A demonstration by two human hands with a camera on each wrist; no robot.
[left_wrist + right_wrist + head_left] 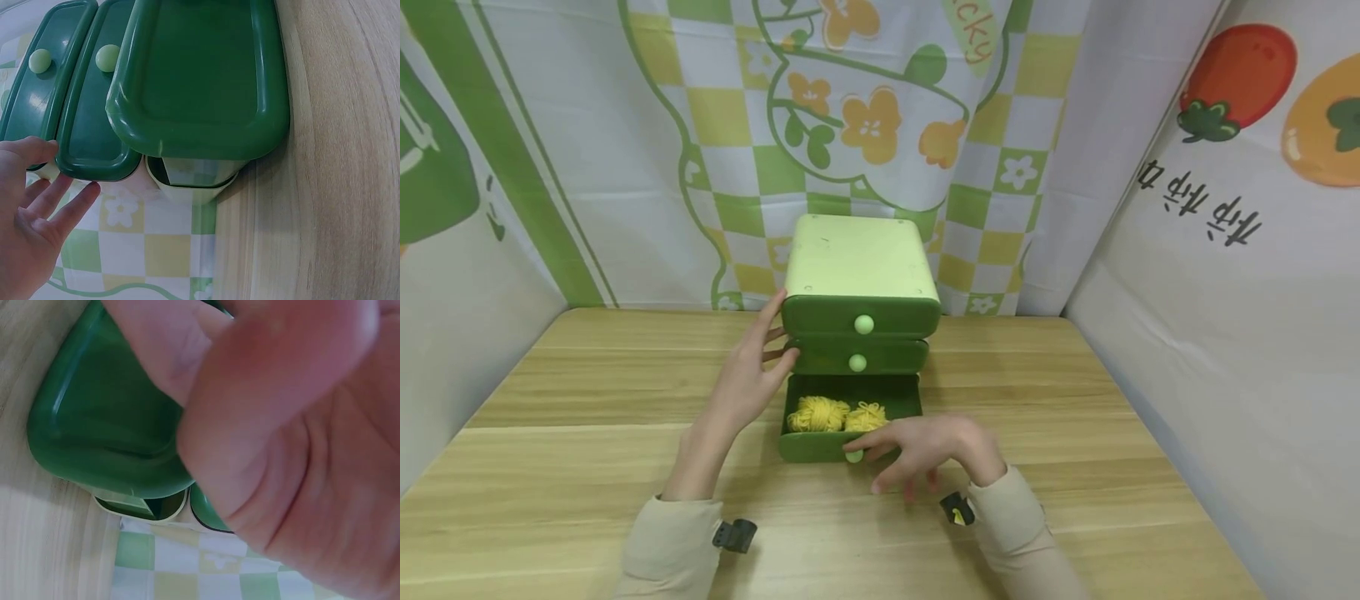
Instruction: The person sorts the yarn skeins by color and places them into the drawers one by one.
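A small drawer cabinet point(865, 250) with a pale green top stands on the table, its upper drawer point(820, 318) and middle drawer point(820, 358) closed. The bottom drawer point(808, 447) is pulled out and holds two yellow yarn balls point(817, 414). Against the cabinet's left side rests my left hand point(752, 367), fingers spread around the upper and middle drawers' edges. My right hand point(917, 450) is at the bottom drawer's front, its fingertips touching near the round knob point(854, 456), which they partly cover. In the right wrist view my hand hides much of the drawer front.
The wooden table point(587, 467) extends to both sides and in front of the cabinet. Behind it hangs a checked, flower-printed curtain point(722, 117). A white printed sheet point(1225, 333) borders the right side, and another pale sheet point(482, 308) borders the left.
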